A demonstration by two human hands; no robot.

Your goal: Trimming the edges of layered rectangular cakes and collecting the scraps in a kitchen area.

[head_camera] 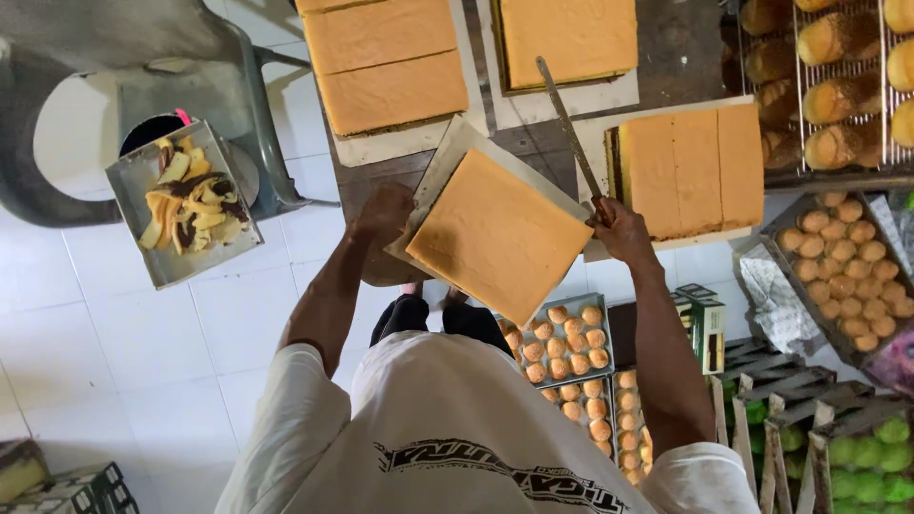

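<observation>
At table edge, square cake slab (497,235) sits diamond-wise on a white board (440,171), between both hands. Left hand (384,211) grips the board's left edge; right hand (617,227) is closed on a long knife (569,128), blade running up-left away from the slab's right corner. Green-and-white boxes (705,326) lie below-right of the slab.

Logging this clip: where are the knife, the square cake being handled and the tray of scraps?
Knife (567,124), head view, middle of the long blade.
Square cake (497,235), head view, centre of its orange top.
Scrap tray (157,268), head view, bare metal near its lower left corner.
</observation>
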